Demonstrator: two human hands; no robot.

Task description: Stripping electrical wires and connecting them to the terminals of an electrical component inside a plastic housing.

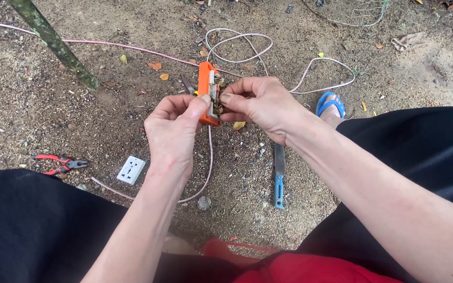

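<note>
Pinched between thumb and forefinger of the left hand (171,128), an orange plastic socket housing (206,89) is held upright above bare sandy ground (22,99), its open side turned toward the right hand (260,102), apparently so that the metal contacts inside can be reached. The right hand's fingertips are closed narrowly on a small brass-coloured part at the housing's edge; whether that part is gripped or merely pressed cannot be told. A thin pinkish-white cable (208,157) hangs from the housing at 6 o'clock and is looped loosely over the ground toward 12 o'clock, leaving slack for the work.

Tools are laid within reach: red-handled pliers (58,163) at 8 o'clock, a white rectangular socket faceplate (131,170) lying face up just beside the left wrist, and a blue-handled knife (279,175) at 5 o'clock beneath the right forearm. A blue sandal (330,104) is seen at 3 o'clock, a mossy green stem (53,42) at 10 o'clock. Both knees, covered in black cloth, frame the scene.
</note>
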